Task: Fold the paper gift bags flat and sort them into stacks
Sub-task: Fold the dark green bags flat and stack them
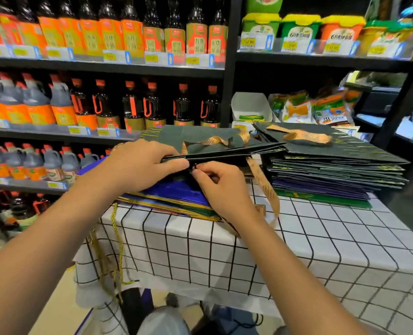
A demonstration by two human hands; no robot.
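Both hands are on a dark green gift bag (pixel 215 141), folded nearly flat and held just above the left stack (pixel 176 201) of blue and gold-edged bags. The left hand (pixel 137 165) curls over its near edge, the right hand (pixel 221 184) pinches that edge with its fingertips. A taller stack (pixel 333 170) sits on the right of the checked tablecloth (pixel 273 238). Shelves (pixel 104 68) behind hold sauce bottles (pixel 133 102).
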